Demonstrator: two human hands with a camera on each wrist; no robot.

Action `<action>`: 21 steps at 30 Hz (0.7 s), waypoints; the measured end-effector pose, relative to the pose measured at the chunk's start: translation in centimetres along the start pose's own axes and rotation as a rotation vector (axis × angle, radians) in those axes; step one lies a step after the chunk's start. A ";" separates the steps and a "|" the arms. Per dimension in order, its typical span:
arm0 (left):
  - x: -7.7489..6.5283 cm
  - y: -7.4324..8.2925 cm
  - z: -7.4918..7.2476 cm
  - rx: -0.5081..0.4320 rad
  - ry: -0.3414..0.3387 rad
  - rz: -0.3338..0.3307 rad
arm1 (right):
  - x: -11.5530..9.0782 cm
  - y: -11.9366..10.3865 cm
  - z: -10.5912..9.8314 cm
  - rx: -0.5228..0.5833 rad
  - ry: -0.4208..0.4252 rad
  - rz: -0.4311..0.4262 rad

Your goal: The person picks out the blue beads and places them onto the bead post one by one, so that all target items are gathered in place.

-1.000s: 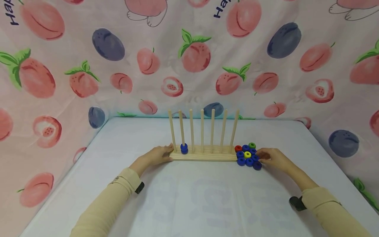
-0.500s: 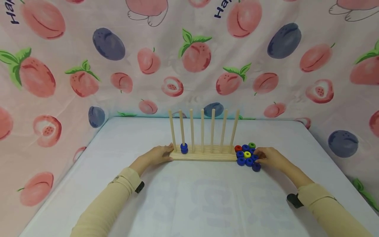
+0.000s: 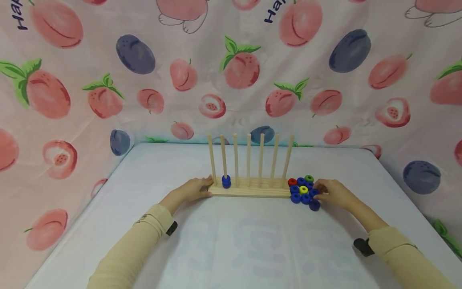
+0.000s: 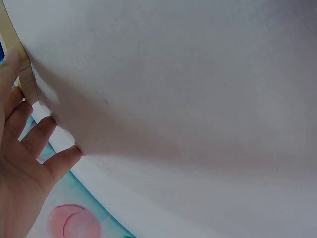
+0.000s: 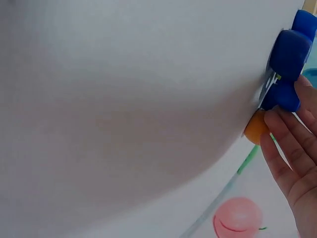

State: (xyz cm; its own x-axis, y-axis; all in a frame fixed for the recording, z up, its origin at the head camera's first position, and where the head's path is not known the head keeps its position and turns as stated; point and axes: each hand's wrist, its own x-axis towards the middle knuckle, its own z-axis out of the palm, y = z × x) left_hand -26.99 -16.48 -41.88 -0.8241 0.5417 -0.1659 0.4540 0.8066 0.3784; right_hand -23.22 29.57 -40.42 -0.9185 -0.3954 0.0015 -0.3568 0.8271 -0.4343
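A wooden base with upright pegs (image 3: 252,192) stands mid-table, two blue beads (image 3: 226,182) stacked on its second peg from the left. My left hand (image 3: 196,188) holds the base's left end, the thumb at the near side; the left wrist view shows that wooden end (image 4: 28,89) by the thumb and index finger. Against the base's right end lies a cluster of ring beads. At its right edge my right hand (image 3: 333,193) pinches a blue bead (image 5: 285,96) between thumb and fingers. An orange bead (image 5: 256,128) sits by the fingertips in the right wrist view.
The cluster has a red bead (image 3: 292,182), a yellow bead (image 3: 303,189), a green bead (image 3: 309,178) and several blue ones. A dark blue bead (image 3: 314,205) lies nearest me. Behind the white table (image 3: 231,241) hangs a fruit-print cloth (image 3: 231,108).
The dark blue bead at the cluster's front has shifted slightly toward me. My right fingers have moved in a little at the cluster's right edge. The left hand stays on the base.
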 end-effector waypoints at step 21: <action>0.1 0.2 -0.3 -0.008 -0.005 -0.005 | 0.2 -1.1 -0.1 -0.011 0.088 -0.062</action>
State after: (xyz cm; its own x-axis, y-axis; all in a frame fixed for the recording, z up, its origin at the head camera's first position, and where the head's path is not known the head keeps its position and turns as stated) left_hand -27.07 -16.32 -41.57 -0.8244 0.5391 -0.1725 0.4473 0.8071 0.3853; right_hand -23.05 28.63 -39.90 -0.9057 -0.4101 0.1073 -0.4151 0.8067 -0.4206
